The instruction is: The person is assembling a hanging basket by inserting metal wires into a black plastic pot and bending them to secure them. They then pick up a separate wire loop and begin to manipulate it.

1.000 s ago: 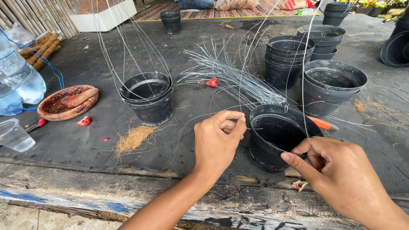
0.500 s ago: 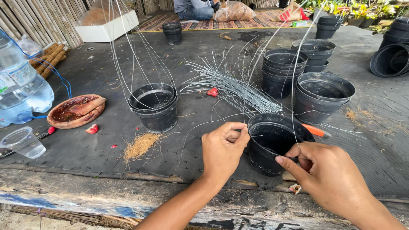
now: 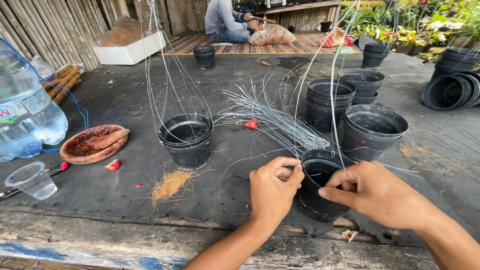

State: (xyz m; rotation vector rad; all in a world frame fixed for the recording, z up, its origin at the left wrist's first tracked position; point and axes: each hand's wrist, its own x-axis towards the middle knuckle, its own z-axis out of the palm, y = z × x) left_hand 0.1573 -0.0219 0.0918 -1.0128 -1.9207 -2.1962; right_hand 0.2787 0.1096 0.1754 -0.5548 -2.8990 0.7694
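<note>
While both hands work at one pot:
left hand: fingers pinched shut on wire at rim
right hand: fingers closed on rim
black pot: stood at surface near edge, between hands
wire bundle: laid just behind

Dark mat bears pots, wires, bowl.

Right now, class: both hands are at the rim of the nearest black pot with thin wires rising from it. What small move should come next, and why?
Probably the left hand should pinch the wire at the pot rim while the right hand bends it tight. Both already sit at that rim, and the wires above stand loose and splayed.
</note>
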